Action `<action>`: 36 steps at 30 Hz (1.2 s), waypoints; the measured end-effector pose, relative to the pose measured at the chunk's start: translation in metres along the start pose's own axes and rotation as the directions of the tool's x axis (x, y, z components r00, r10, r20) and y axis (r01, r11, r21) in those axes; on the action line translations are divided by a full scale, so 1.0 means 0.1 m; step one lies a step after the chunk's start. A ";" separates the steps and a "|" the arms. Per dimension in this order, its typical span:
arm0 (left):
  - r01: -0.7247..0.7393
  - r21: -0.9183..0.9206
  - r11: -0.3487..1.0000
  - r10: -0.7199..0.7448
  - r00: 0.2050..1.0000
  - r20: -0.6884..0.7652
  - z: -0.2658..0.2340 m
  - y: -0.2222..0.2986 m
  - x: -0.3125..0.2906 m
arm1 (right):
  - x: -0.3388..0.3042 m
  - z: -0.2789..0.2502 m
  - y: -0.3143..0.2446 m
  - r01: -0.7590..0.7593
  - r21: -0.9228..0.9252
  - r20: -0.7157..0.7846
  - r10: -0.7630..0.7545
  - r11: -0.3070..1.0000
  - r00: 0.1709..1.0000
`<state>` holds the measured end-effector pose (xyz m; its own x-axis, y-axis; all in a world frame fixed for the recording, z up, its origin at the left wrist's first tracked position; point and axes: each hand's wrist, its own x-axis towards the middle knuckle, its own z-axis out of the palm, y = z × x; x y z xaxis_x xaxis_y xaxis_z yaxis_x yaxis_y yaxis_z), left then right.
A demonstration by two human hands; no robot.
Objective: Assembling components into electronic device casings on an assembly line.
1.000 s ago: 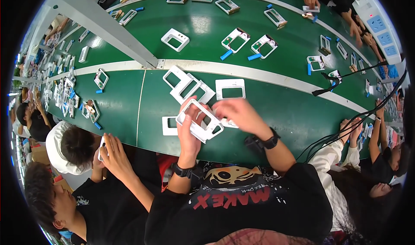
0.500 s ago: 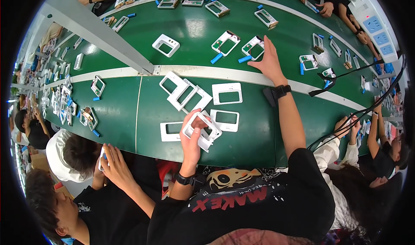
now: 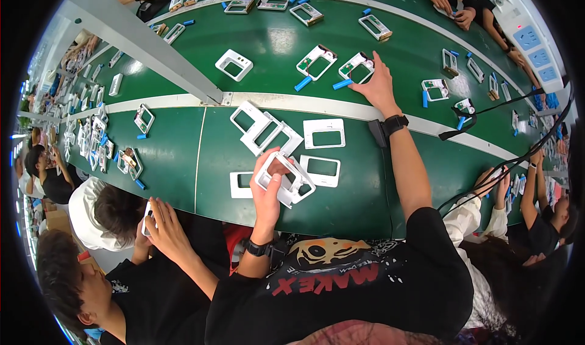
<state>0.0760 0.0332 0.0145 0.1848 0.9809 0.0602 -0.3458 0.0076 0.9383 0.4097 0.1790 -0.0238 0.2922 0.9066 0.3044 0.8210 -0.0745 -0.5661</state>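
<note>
My left hand (image 3: 265,193) grips a white plastic housing frame (image 3: 303,188), tilted above the near part of the green table; its thumb shows through the opening. Far forward, my right hand (image 3: 379,89) spreads thumb and fingers around the right side of a white frame with a circuit board (image 3: 349,70). The thumb is close to a blue cylinder (image 3: 343,85) wired to that frame; whether it touches cannot be made out. Another such frame (image 3: 327,54) with a blue cylinder (image 3: 303,84) lies to its left. Several bare white frames (image 3: 324,123) lie beyond my left hand.
A grey post (image 3: 146,46) rises from the pale divider strip (image 3: 292,101) crossing the table. A power strip (image 3: 530,40) and black cables (image 3: 536,139) hang at right. Co-workers sit close on both sides. Left on the table is a pile of assembled frames (image 3: 94,141).
My left hand has turned the white frame slightly. The right hand stays by the far frame, its fingers a little nearer to it. The whole view has shifted slightly.
</note>
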 end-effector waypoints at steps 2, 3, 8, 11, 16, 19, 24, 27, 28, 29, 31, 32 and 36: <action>0.059 -0.084 0.995 -0.060 0.998 -0.009 0.11 0.10 0.01 | -0.04 -0.08 -0.05 0.018 -0.023 -0.006 -0.018 1.000 1.000; 0.118 -0.164 0.979 -0.123 0.992 -0.023 0.16 0.18 0.02 | -0.09 -0.12 -0.15 0.013 0.046 -0.012 -0.012 0.999 1.000; 0.125 -0.259 0.958 -0.142 0.989 -0.051 0.24 0.45 0.42 | -0.36 -0.41 -0.71 0.087 0.284 -0.026 -0.083 0.955 0.996; -0.007 -0.128 0.992 -0.005 0.996 -0.090 0.32 0.62 0.93 | -0.52 -0.66 -1.07 0.192 0.345 -0.030 -0.194 0.919 0.981; 0.121 0.045 0.992 -0.126 0.983 0.131 0.30 0.71 1.46 | -0.68 -0.81 -1.54 0.448 0.409 -0.008 -0.488 0.795 0.873; 0.201 0.020 0.979 -0.202 0.964 0.175 0.11 0.65 1.44 | -0.75 -0.71 -1.73 0.491 0.447 0.030 -0.561 0.748 0.827; 0.107 -0.002 0.994 -0.107 0.994 0.001 -0.32 0.86 0.91 | -0.67 -0.46 -1.65 0.378 0.416 0.085 -0.449 0.827 0.889; 0.045 0.025 0.999 -0.043 0.997 -0.057 -0.77 1.06 0.44 | -0.50 -0.18 -1.24 0.252 0.261 0.083 -0.281 0.932 0.956; 0.008 0.052 0.999 -0.005 0.998 -0.060 -0.89 1.09 0.25 | -0.44 -0.11 -1.11 0.190 0.208 0.111 -0.216 0.960 0.970; -0.027 0.078 0.997 0.031 0.998 -0.058 -1.02 1.11 0.10 | -0.39 -0.03 -0.99 0.126 0.147 0.132 -0.146 0.981 0.980; -0.032 0.131 0.991 0.055 0.981 -0.184 -1.40 1.16 -0.18 | -0.41 0.13 -0.88 0.139 0.118 0.141 -0.155 0.983 0.978; -0.018 0.186 0.982 0.072 0.956 -0.285 -1.63 1.19 -0.32 | -0.45 0.22 -0.86 0.131 0.085 0.139 -0.142 0.988 0.980; -0.079 0.118 0.990 0.132 0.821 -0.556 -2.47 0.94 -0.64 | -0.54 0.39 -0.85 0.131 0.052 0.162 -0.137 0.990 0.977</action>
<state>-0.1957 0.0194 0.0142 -0.4049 0.9142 -0.0164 -0.2486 -0.0927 0.9642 0.3050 0.1526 -0.0223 0.0935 0.9633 0.2515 0.8257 0.0661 -0.5603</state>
